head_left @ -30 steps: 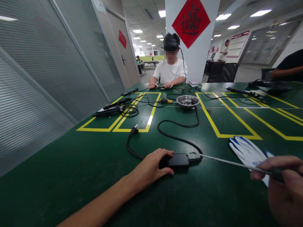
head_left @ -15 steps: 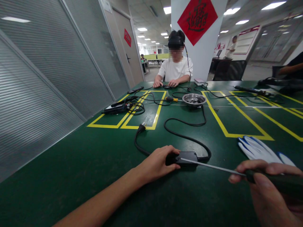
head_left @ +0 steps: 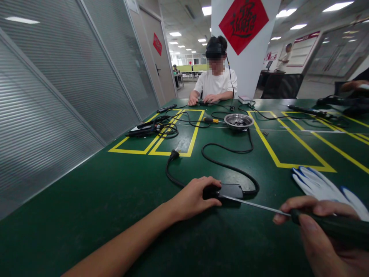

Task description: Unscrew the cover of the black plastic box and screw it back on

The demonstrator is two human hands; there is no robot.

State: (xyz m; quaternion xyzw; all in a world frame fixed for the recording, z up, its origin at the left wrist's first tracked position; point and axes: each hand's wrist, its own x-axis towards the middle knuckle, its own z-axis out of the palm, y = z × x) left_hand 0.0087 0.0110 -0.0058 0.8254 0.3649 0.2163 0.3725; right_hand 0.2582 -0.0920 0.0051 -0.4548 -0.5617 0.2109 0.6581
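Observation:
My left hand (head_left: 198,196) grips the left end of a black power adapter (head_left: 232,190) on the green table, thumb on the near side and fingers on the far side. A cord leaves each end of the adapter, and the left one ends in a black plug (head_left: 174,154). In my right hand (head_left: 319,227) is a screwdriver (head_left: 256,204) with a dark handle and a long metal shaft. Its shaft slants left, and the tip meets the adapter's near side close to my left thumb. The exact contact point is too small to make out.
White gloves with blue trim (head_left: 323,184) lie to the right. Beyond the adapter are a metal bowl (head_left: 238,121) of small parts, a yellow-and-black screwdriver (head_left: 211,120) and tangled black cables (head_left: 170,130). A person (head_left: 215,80) sits across the table, hands on a dark object.
My right hand and the screwdriver have shifted slightly left, with the tip still at the adapter. My left hand keeps its grip. The whole view has moved a little.

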